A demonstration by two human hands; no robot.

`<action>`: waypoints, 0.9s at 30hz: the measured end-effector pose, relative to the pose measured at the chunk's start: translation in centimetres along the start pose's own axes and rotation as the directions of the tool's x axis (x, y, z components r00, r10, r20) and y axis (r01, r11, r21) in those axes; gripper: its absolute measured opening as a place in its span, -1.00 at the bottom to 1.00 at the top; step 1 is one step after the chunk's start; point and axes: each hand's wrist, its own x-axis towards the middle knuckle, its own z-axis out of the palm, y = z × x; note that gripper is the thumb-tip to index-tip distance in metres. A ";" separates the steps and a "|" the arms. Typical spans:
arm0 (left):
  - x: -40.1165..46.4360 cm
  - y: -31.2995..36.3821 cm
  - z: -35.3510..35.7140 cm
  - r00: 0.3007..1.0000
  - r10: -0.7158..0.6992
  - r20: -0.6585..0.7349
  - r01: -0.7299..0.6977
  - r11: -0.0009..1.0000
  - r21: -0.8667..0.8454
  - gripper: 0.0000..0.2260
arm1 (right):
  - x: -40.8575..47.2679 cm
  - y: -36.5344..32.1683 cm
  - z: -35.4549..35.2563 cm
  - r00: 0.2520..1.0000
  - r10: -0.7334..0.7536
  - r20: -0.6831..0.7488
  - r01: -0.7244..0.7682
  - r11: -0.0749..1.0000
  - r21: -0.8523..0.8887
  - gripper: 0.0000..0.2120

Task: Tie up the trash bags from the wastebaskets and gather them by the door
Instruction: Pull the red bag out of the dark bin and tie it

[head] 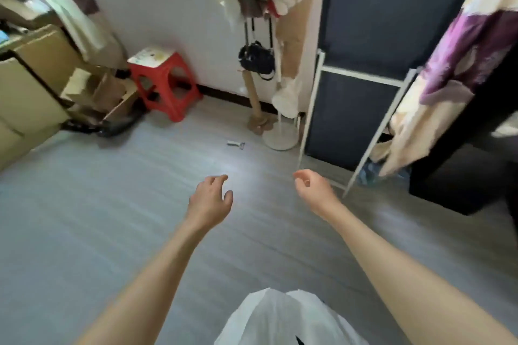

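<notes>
White plastic trash bag (283,319), near centre, low between both forearms, touching neither hand. Left hand (208,200) and right hand (315,189): raised over grey floor (84,218), fingers loosely curled, grip empty. Red stool (165,84) far left, beside cardboard boxes (36,78).
</notes>
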 end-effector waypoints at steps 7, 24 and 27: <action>-4.4 -19.3 -7.8 0.890 -0.438 -0.128 0.422 0.896 -0.134 -0.58 | 4.3 -15.1 17.6 0.902 -0.236 0.362 0.313 0.935 -0.168 -0.68; -7.2 -51.5 -23.0 0.358 -0.910 -0.209 0.755 0.414 -0.509 -0.59 | 5.6 -46.2 58.7 0.324 -0.334 0.885 0.754 0.656 -0.029 -0.69; -10.0 -56.9 -24.4 0.248 -0.951 -0.185 0.765 0.310 -0.565 -0.58 | 2.9 -50.1 65.1 0.233 -0.308 0.923 0.798 0.602 0.000 -0.69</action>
